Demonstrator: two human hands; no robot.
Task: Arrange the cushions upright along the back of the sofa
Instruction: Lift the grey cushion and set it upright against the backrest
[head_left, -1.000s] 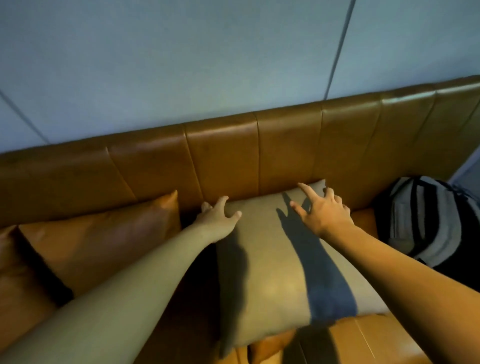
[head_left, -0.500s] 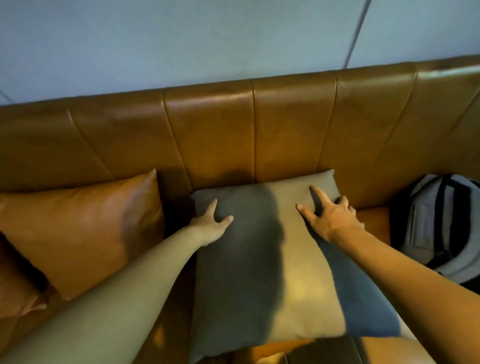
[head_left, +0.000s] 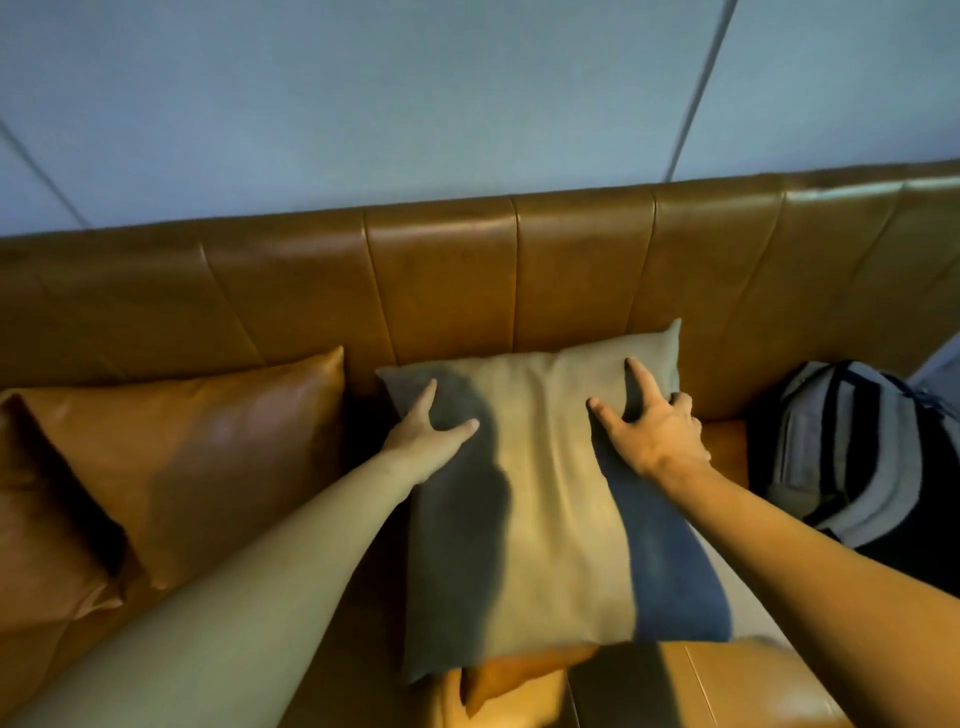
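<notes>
A grey-beige cushion (head_left: 550, 499) leans with its top edge against the brown leather sofa back (head_left: 441, 275). My left hand (head_left: 426, 436) lies flat on its upper left part, fingers spread. On the upper right part rests my right hand (head_left: 649, 426), fingers spread too, with some fingertips curled past the cushion's right edge. A tan leather cushion (head_left: 197, 457) leans against the sofa back to the left. An orange cushion corner (head_left: 514, 670) sticks out from under the grey one.
A grey and black backpack (head_left: 852, 452) sits on the sofa seat at the right. Another brown cushion (head_left: 36, 525) lies at the far left. A pale blue wall (head_left: 415, 104) rises behind the sofa.
Both hands have slid up the grey cushion and pressed it back toward the sofa back. The view has shifted, so the tan cushion on the left shows more fully.
</notes>
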